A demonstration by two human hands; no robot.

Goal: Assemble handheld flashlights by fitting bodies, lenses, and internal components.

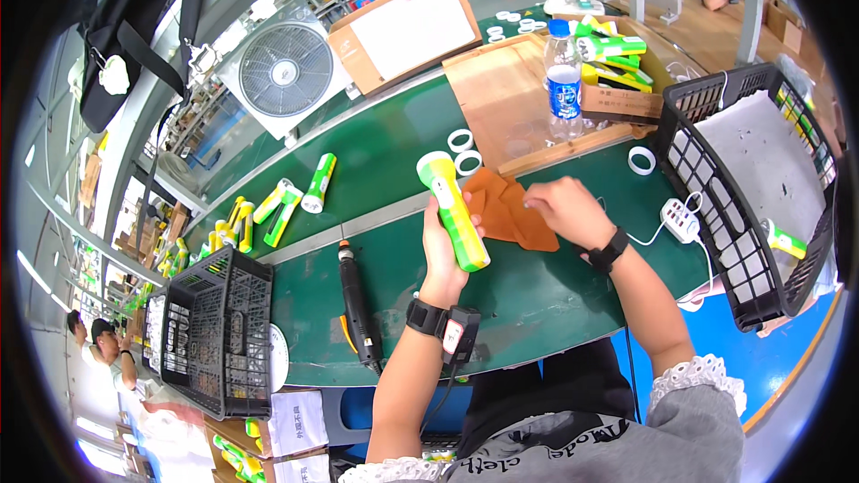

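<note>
My left hand (pixel 442 246) is wrapped round a yellow-and-green flashlight (pixel 456 215), its wide head tilted up and away from me. An orange cloth (pixel 508 210) spreads just right of the flashlight, partly behind my left fingertips. The curled fingers of my right hand (pixel 574 213) pinch the cloth's right edge; the fingertips are partly hidden. On the green bench to the left lies a black electric screwdriver (pixel 358 304). Two white rings (pixel 467 162) rest beyond the flashlight's head.
Loose flashlights (pixel 319 182) lie at the far left. Black crates stand on the left (pixel 224 331) and right (pixel 716 241). A water bottle (pixel 564 80) and a carton of flashlights (pixel 622 103) stand at the back right. A white power strip (pixel 680 221) with cords sits near the right crate.
</note>
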